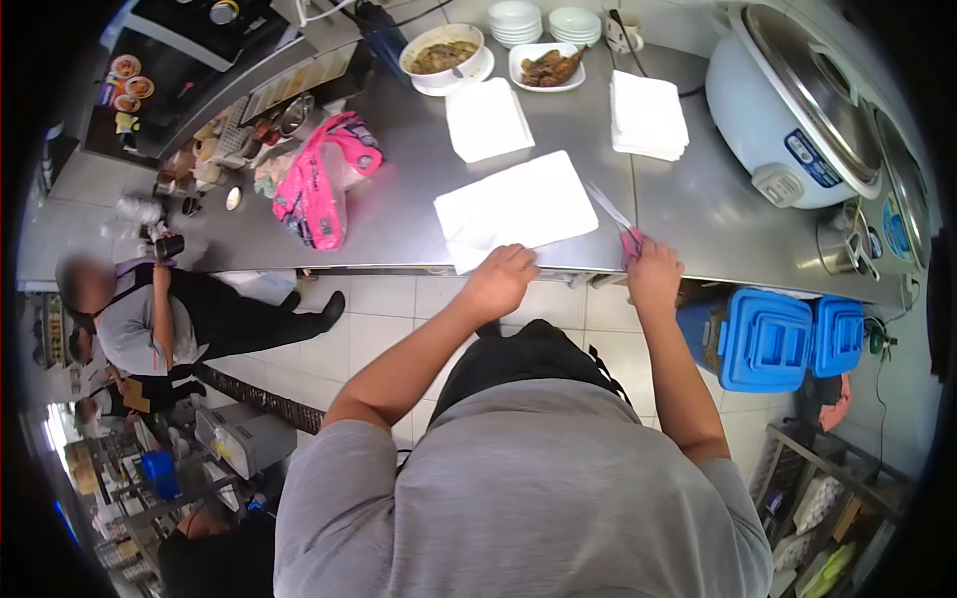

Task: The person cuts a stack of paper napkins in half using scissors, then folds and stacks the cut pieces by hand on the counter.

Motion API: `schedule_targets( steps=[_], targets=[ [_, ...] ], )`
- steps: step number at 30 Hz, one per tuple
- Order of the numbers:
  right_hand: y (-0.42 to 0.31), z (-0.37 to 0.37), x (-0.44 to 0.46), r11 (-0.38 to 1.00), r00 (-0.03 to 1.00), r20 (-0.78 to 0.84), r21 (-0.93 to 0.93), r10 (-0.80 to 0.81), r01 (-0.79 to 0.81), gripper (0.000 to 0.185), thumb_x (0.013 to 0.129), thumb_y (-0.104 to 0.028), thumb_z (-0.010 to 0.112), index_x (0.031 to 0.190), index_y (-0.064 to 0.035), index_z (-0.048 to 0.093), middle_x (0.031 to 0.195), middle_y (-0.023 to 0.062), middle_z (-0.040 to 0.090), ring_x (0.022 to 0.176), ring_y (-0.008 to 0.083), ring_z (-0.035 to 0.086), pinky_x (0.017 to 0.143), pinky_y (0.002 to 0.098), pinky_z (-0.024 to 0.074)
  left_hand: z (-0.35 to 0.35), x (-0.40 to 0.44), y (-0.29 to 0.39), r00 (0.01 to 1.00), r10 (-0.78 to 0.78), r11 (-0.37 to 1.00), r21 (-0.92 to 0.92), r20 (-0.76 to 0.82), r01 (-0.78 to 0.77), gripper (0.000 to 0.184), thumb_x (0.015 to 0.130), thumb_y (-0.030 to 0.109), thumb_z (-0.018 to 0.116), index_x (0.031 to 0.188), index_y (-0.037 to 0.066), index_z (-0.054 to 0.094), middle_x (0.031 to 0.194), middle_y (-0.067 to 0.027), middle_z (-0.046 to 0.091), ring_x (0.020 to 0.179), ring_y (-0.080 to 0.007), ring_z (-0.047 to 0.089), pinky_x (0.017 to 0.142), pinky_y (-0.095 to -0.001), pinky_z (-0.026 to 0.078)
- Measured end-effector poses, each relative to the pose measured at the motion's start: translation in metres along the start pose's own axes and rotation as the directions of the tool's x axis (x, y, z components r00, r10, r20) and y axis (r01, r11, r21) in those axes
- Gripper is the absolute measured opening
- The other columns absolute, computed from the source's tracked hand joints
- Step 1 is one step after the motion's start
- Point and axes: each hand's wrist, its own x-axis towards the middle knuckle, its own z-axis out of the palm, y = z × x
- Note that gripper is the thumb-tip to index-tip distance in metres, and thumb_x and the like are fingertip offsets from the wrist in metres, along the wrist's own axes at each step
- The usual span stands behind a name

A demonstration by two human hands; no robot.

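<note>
My right hand (656, 271) is closed around the pink handles of a pair of scissors (611, 207). The blades point up and left over the steel counter, beside a stack of white paper sheets (543, 199). At the near edge of that stack, my left hand (501, 281) has its fingers curled onto a sheet that hangs slightly over the counter edge. Two smaller piles of white squares lie farther back, the left pile (488, 120) and the right pile (648, 115).
A large rice cooker (768, 110) stands at right, above blue-lidded bins (768, 339). Behind the paper are a bowl of food (444, 55), a dish of browned food (550, 68) and stacked saucers (515, 22). A pink plastic bag (317, 189) lies left. Another person (179, 319) stands beyond.
</note>
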Motion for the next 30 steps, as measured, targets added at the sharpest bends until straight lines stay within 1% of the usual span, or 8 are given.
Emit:
schedule_targets(
  steps=[9, 18, 23, 25, 26, 27, 28, 30],
  targets=[
    [0.000, -0.024, -0.026, 1.000, 0.995, 0.095, 0.012, -0.029, 0.028, 0.045, 0.072, -0.025, 0.071, 0.106, -0.0043, 0.051, 0.084, 0.0151, 0.066, 0.083, 0.0358, 0.063, 0.074, 0.0471, 0.0474, -0.008, 0.010, -0.030, 0.824, -0.552, 0.762, 0.321, -0.131, 0.562, 0.060, 0.086, 0.026, 0.057, 0.140, 0.007, 0.041, 0.153, -0.0201, 0.019, 0.143, -0.0387, 0.010, 0.112, -0.0608, 0.008],
    [-0.008, -0.007, -0.024, 1.000, 0.995, 0.100, -0.004, -0.028, 0.028, 0.045, 0.077, -0.025, 0.066, 0.115, -0.0057, 0.052, 0.082, 0.0194, 0.066, 0.077, 0.0387, 0.064, 0.067, 0.0465, 0.0508, 0.040, -0.016, -0.005, 0.926, -0.379, 0.914, 0.159, 0.007, 0.373, 0.082, 0.083, 0.048, 0.061, 0.148, 0.011, 0.025, 0.154, -0.0184, 0.016, 0.143, -0.0398, 0.011, 0.111, -0.0613, 0.013],
    [-0.009, -0.025, -0.034, 0.979, 0.965, 0.252, 0.172, 0.068, -0.114, 0.042, 0.078, -0.024, 0.063, 0.115, -0.0072, 0.055, 0.087, 0.0211, 0.067, 0.079, 0.0374, 0.065, 0.069, 0.0459, 0.0507, 0.048, -0.023, -0.005, 0.920, -0.377, 0.913, 0.209, 0.107, 0.350, 0.086, 0.078, 0.044, 0.069, 0.147, 0.015, 0.027, 0.155, -0.0157, 0.017, 0.143, -0.0386, 0.010, 0.109, -0.0649, 0.011],
    [0.024, 0.008, -0.048, 0.935, 0.997, 0.075, 0.354, -0.027, -0.001, 0.051, 0.077, -0.014, 0.066, 0.126, -0.0048, 0.053, 0.084, 0.0185, 0.068, 0.076, 0.0302, 0.068, 0.069, 0.0399, 0.0523, 0.043, -0.034, -0.002, 0.942, -0.334, 0.937, 0.119, 0.020, 0.330, 0.081, 0.079, 0.038, 0.069, 0.146, 0.015, 0.029, 0.154, -0.0148, 0.018, 0.143, -0.0373, 0.011, 0.110, -0.0634, 0.009],
    [0.029, 0.016, -0.058, 0.765, 0.990, 0.141, 0.634, 0.030, -0.114, 0.052, 0.076, -0.005, 0.065, 0.126, -0.0016, 0.052, 0.082, 0.0121, 0.068, 0.072, 0.0201, 0.066, 0.067, 0.0330, 0.0525, 0.041, -0.037, 0.003, 0.943, -0.329, 0.934, 0.130, -0.051, 0.333, 0.079, 0.080, 0.037, 0.068, 0.145, 0.013, 0.031, 0.154, -0.0157, 0.020, 0.143, -0.0374, 0.013, 0.111, -0.0622, 0.010],
    [0.044, 0.037, -0.071, 0.236, 0.965, 0.264, 0.937, 0.005, -0.257, 0.050, 0.077, 0.002, 0.061, 0.126, -0.0004, 0.052, 0.085, 0.0063, 0.065, 0.073, 0.0131, 0.062, 0.065, 0.0277, 0.0509, 0.029, -0.039, 0.018, 0.932, -0.344, 0.933, 0.071, -0.111, 0.352, 0.075, 0.080, 0.035, 0.068, 0.143, 0.012, 0.034, 0.152, -0.0169, 0.023, 0.143, -0.0358, 0.015, 0.112, -0.0601, 0.009],
    [0.046, 0.034, -0.082, 0.111, 0.950, 0.311, 0.945, -0.023, -0.307, 0.053, 0.074, 0.008, 0.060, 0.126, -0.0015, 0.051, 0.090, 0.0054, 0.063, 0.075, 0.0125, 0.061, 0.065, 0.0256, 0.0493, 0.021, -0.042, 0.032, 0.928, -0.274, 0.953, 0.056, -0.254, 0.297, 0.069, 0.081, 0.034, 0.069, 0.139, 0.010, 0.040, 0.144, -0.0176, 0.036, 0.135, -0.0349, 0.032, 0.108, -0.0569, 0.024],
    [0.039, 0.018, -0.110, 0.059, 0.896, 0.436, 0.900, -0.084, -0.432, 0.052, 0.076, 0.003, 0.067, 0.124, -0.0023, 0.050, 0.088, 0.0023, 0.060, 0.076, 0.0107, 0.058, 0.064, 0.0232, 0.0466, 0.035, -0.051, 0.052, 0.851, -0.505, 0.832, -0.341, -0.142, 0.437, 0.067, 0.082, 0.035, 0.070, 0.136, 0.009, 0.041, 0.137, -0.0167, 0.043, 0.126, -0.0314, 0.042, 0.102, -0.0527, 0.033]
  ],
)
